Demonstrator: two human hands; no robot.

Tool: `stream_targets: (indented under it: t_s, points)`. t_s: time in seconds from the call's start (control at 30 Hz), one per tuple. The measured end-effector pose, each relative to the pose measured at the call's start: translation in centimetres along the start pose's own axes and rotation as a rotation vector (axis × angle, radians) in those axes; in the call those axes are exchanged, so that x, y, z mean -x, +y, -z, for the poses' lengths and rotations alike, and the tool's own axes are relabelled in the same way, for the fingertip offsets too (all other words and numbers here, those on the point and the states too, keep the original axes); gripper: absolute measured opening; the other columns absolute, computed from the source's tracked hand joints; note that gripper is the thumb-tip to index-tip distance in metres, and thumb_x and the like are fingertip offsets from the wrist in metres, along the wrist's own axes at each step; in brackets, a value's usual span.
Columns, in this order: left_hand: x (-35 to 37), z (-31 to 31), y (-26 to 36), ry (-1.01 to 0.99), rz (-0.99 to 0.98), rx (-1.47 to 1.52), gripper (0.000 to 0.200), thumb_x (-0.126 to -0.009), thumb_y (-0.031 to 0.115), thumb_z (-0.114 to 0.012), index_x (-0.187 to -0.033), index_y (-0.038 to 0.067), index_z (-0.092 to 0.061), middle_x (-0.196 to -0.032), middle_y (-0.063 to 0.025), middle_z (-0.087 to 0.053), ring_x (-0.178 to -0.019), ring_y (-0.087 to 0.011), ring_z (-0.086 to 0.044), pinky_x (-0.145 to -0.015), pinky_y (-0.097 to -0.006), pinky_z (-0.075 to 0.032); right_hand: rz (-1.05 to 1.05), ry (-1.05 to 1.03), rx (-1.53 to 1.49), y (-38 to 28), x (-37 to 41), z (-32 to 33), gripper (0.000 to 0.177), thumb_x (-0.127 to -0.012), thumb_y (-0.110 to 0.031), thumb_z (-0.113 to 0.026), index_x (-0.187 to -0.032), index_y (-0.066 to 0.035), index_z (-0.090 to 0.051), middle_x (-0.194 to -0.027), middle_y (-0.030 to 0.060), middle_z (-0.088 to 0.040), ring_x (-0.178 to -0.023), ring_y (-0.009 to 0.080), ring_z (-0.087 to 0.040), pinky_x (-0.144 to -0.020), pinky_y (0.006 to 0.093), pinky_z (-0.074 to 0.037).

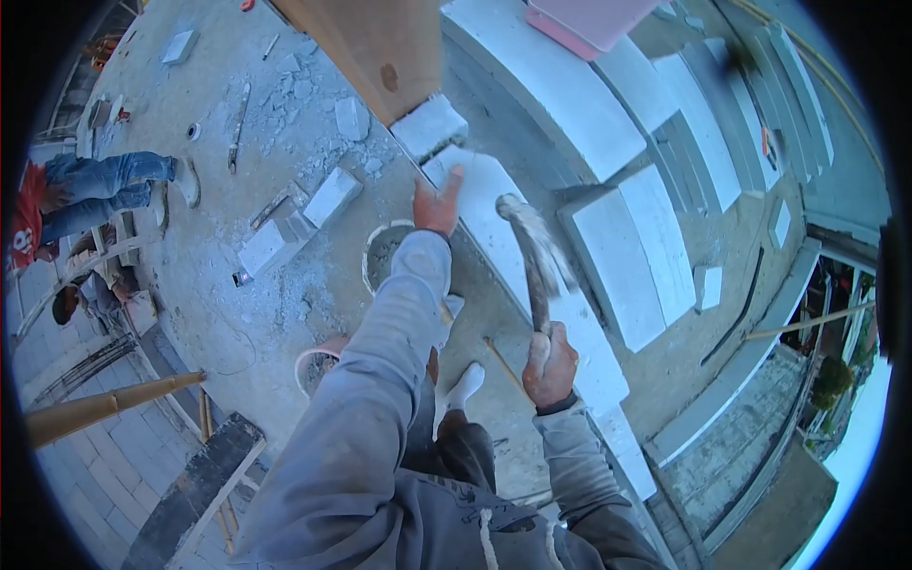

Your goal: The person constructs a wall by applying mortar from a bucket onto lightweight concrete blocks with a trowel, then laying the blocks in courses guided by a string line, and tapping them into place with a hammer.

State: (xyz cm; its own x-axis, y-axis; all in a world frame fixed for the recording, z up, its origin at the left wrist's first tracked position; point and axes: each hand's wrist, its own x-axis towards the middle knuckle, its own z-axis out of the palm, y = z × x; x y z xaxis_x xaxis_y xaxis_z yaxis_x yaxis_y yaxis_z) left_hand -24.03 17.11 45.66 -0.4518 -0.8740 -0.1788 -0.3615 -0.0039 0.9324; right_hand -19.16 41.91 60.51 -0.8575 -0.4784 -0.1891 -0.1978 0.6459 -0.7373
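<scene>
- The right hand has its fingers clamped round the handle of a dusty tool with a curved shaft and a pale, worn head, held over the row of white blocks; motion blurs the shape beside the shaft.
- The left hand lies at the left edge of that row, near its far end, thumb pointing away from the body. Its other fingers are partly hidden; from here I can't tell if they grip.
- Under the tool runs the row of smooth white blocks, slanting from beside the left hand down to the right.
- At its far end sits a small rough-faced white block, up against a wide brown board.
- Left of the row, a round bucket with a pale rim and a pink bucket stand on the dusty grey floor, among chips and loose blocks.
- To the right lie more big white blocks, with a pink plastic container farther off.
- Over on the left there's a person in a red top and jeans.
</scene>
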Motion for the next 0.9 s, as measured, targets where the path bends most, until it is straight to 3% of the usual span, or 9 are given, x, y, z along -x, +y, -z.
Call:
stream_targets:
  t_s: [0.17, 0.23, 0.3, 0.5, 0.6, 0.7, 0.77, 0.83, 0.9]
  points:
    - [-0.2, 0.2, 0.2, -0.066, -0.004, -0.013, 0.094, -0.075, 0.053, -0.065, -0.132, -0.013, -0.029, -0.132, -0.0299, -0.040, -0.124, -0.0370, -0.039, -0.104, -0.0360, -0.028, 0.113, 0.147, 0.168, 4.4, 3.7, 0.0, 0.025, -0.089, -0.027, -0.051, -0.088, -0.002, -0.048, -0.063, 0.0187, -0.054, -0.058, 0.0405, -0.056, -0.053, 0.0438, -0.044]
    - [-0.8, -0.2, -1.4, -0.021, -0.037, -0.078, 0.096, -0.075, 0.054, -0.065, -0.132, -0.015, -0.028, -0.134, -0.0307, -0.036, -0.127, -0.0370, -0.035, -0.106, -0.0358, -0.026, -0.300, -0.108, 0.279, 5.9, 4.7, -0.2, 0.031, -0.092, -0.033, -0.045, -0.084, -0.003, -0.049, -0.066, 0.0232, -0.056, -0.063, 0.0438, -0.056, -0.057, 0.0473, -0.043]
    - [-1.6, -0.4, -2.9, -0.066, -0.012, -0.080, 0.097, -0.075, 0.054, -0.065, -0.130, -0.018, -0.028, -0.136, -0.0313, -0.033, -0.129, -0.0374, -0.032, -0.107, -0.0352, -0.025, -0.337, -0.073, 0.223, 5.6, 5.1, 0.9, 0.030, -0.092, -0.033, -0.045, -0.083, -0.005, -0.047, -0.067, 0.0247, -0.055, -0.068, 0.0440, -0.056, -0.058, 0.0480, -0.042]
    - [4.5, -0.4, 1.5, -0.025, -0.008, -0.098, 0.104, -0.073, 0.045, -0.072, -0.134, -0.017, -0.016, -0.138, -0.0288, -0.031, -0.128, -0.0336, -0.033, -0.107, -0.0344, -0.024, -0.137, 0.206, -0.027, 2.0, 10.3, 5.6, 0.032, -0.088, -0.030, -0.053, -0.076, -0.001, -0.047, -0.065, 0.0224, -0.052, -0.062, 0.0422, -0.054, -0.054, 0.0461, -0.041]
    - [10.8, -1.0, 0.8, -0.193, 0.044, -0.111, 0.109, -0.070, 0.044, -0.075, -0.136, -0.015, -0.011, -0.138, -0.0282, -0.029, -0.127, -0.0326, -0.034, -0.107, -0.0344, -0.024, -0.106, 0.237, -0.037, 4.1, 12.8, 5.2, 0.031, -0.085, -0.029, -0.057, -0.084, 0.001, -0.050, -0.067, 0.0211, -0.054, -0.063, 0.0412, -0.055, -0.056, 0.0438, -0.042]
    - [17.5, -2.3, -0.8, -0.283, 0.053, -0.056, 0.108, -0.070, 0.044, -0.075, -0.136, -0.015, -0.013, -0.137, -0.0277, -0.031, -0.127, -0.0323, -0.034, -0.106, -0.0339, -0.024, -0.233, 0.186, 0.014, 8.7, 14.8, 2.6, 0.036, -0.086, -0.034, -0.055, -0.092, 0.001, -0.051, -0.074, 0.0208, -0.058, -0.068, 0.0403, -0.058, -0.060, 0.0444, -0.044]
    - [20.2, -2.7, -1.8, -0.420, 0.145, -0.143, 0.105, -0.071, 0.044, -0.075, -0.135, -0.016, -0.016, -0.136, -0.0281, -0.034, -0.127, -0.0321, -0.035, -0.105, -0.0328, -0.024, -0.465, -0.048, 0.139, 9.9, 14.5, 2.2, 0.039, -0.089, -0.041, -0.049, -0.093, -0.002, -0.052, -0.077, 0.0215, -0.060, -0.071, 0.0406, -0.059, -0.063, 0.0471, -0.045]
    - [21.5, -3.0, -1.9, -0.438, 0.032, -0.215, 0.092, -0.075, 0.045, -0.071, -0.130, -0.016, -0.030, -0.126, -0.0272, -0.047, -0.120, -0.0318, -0.044, -0.099, -0.0336, -0.032, -0.446, -0.010, 0.117, 10.0, 15.4, 2.4, 0.040, -0.090, -0.043, -0.045, -0.094, -0.004, -0.053, -0.077, 0.0216, -0.061, -0.072, 0.0408, -0.059, -0.065, 0.0494, -0.045]
    - [21.4, -2.8, -0.2, -0.489, 0.180, -0.391, 0.074, -0.079, 0.045, -0.067, -0.119, -0.014, -0.047, -0.112, -0.0230, -0.058, -0.107, -0.0297, -0.054, -0.091, -0.0350, -0.040, -0.399, 0.107, -0.002, 9.2, 16.7, 2.9, 0.039, -0.090, -0.042, -0.045, -0.089, -0.004, -0.053, -0.072, 0.0205, -0.061, -0.071, 0.0396, -0.060, -0.062, 0.0488, -0.044]
